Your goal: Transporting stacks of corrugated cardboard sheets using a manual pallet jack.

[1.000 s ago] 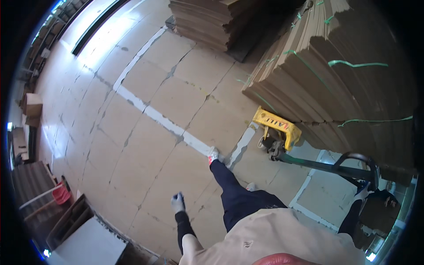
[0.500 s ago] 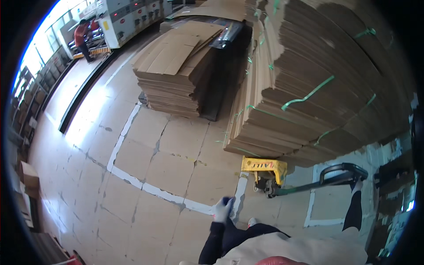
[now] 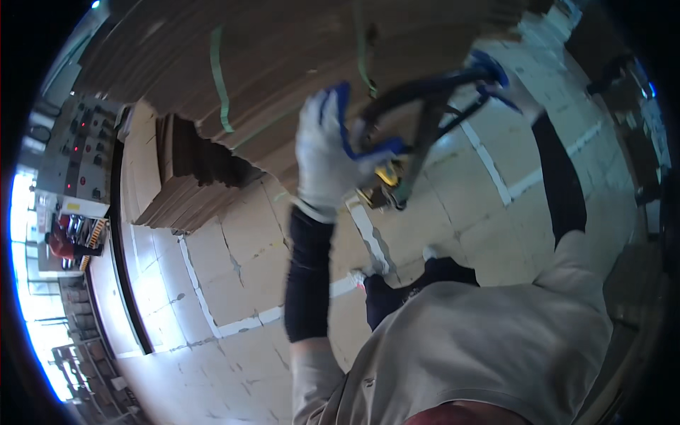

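Observation:
A pallet jack's dark loop handle is raised in front of me. On its right end, my right hand, in a white and blue work glove, is closed. My left hand, gloved the same way, is at the left end of the handle with thumb and fingers apart. It is slightly smeared by motion, and I cannot tell whether it touches the handle. Below the handle, part of the jack's yellow body shows; the rest is hidden behind the handle and my left hand.
A tall stack of cardboard sheets with green straps looms ahead. Further left are a lower cardboard stack, a grey machine and another person in red. White lines mark the tiled floor.
My left hand has come up from low by my leg to the handle and opened. The handle is now raised, with my right hand still on it. My view has turned.

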Demonstrator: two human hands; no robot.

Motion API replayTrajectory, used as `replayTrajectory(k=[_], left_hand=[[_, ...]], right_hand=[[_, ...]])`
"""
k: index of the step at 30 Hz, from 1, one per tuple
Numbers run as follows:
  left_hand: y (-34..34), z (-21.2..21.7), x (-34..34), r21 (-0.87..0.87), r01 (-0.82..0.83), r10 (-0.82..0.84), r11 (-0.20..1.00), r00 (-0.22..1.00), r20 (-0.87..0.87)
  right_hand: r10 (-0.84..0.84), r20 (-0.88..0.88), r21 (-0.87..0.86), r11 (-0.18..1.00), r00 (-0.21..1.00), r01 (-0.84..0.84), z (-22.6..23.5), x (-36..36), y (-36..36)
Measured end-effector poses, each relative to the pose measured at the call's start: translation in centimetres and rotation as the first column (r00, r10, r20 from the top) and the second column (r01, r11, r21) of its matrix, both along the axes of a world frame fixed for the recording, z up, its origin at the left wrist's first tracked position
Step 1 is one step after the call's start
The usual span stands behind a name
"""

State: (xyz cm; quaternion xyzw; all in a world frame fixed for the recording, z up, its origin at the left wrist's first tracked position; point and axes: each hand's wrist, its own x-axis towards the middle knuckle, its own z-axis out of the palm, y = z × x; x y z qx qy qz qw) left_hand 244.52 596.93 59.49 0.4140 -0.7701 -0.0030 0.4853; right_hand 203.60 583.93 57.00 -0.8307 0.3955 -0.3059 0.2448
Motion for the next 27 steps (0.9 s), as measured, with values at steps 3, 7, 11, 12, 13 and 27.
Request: replayTrajectory(k=[3, 7, 11, 12, 13, 27], left_hand=[[-3.2, 0.6, -4.1, 0.042, -0.092, 0.064, 0.995, 0.896, 0.439], [-7.0, 1.2, -7.9, 0.440, -0.297, 0.031, 0.847, 0.855, 0.517], [-4.9, 1.3, -10.7, 0.696, -0.285, -0.020, 0.659, 0.918, 0.395], [-2.7, 0.8, -11.4, 0.687, -0.198, -0.027, 0.699, 0.953, 0.302], [0.0, 1.1, -12.6, 0.760, -0.144, -0.053, 0.634, 0.972, 0.228], [41.8, -17.8, -26.4, 0.960, -0.093, -0.564, 0.264, 0.793, 0.231]], right_hand=[[0.161, 0.042, 0.369, 0.915, 0.986, -0.165, 4.0, 4.2, 0.4], [0.225, -0.317, 0.153, 0.971, 0.921, -0.185, 4.1, 3.8, -1.8], [0.057, -0.255, -0.191, 0.976, 0.965, -0.108, 2.0, 0.3, 2.2], [0.066, -0.207, -0.172, 0.980, 0.976, -0.103, 1.2, -0.8, 3.9], [0.073, -0.161, -0.157, 0.983, 0.984, -0.099, 0.3, -1.7, 5.9], [0.476, -0.507, 0.353, 0.875, 0.718, -0.331, -15.4, -15.6, 48.5]])
